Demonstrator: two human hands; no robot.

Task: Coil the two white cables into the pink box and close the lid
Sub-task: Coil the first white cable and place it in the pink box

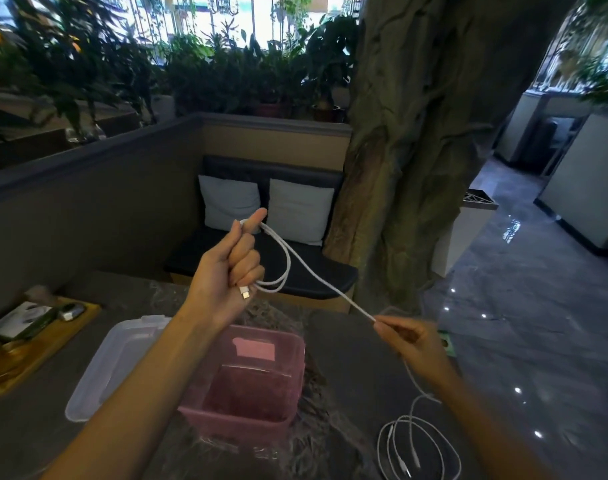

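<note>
A dark, marbled table (347, 358) is standing in a booth hemmed by potted plants (226, 74), with a black bench seat (295, 268) and two pale cushions (261, 206) at the far side and a rough tree trunk (417, 133) rising to the right. Above the table, the left hand (226, 271) is holding up a white cable (313, 271), its grip closed in a fist around several loops; the loops are running over the raised thumb and hanging out just to the right of the fingers, and a metal plug end (245, 292) is poking out below the fist. From there the cable is stretching down and right to the right hand (413, 339), whose grip is pinching the strand between thumb and fingertips, well apart from the left. Past that pinch, the cable is dropping toward the near right of the table. A second white cable (420, 445) is lying there in loose loops; whether it is touching the first is hard to tell. The pink box (247, 410) is sitting open directly beneath the left forearm, holding neither cable. Its clear lid (101, 368) is lying flat just to the left, touching the box. A wooden tray (43, 344) with small items is resting at the far left edge.
</note>
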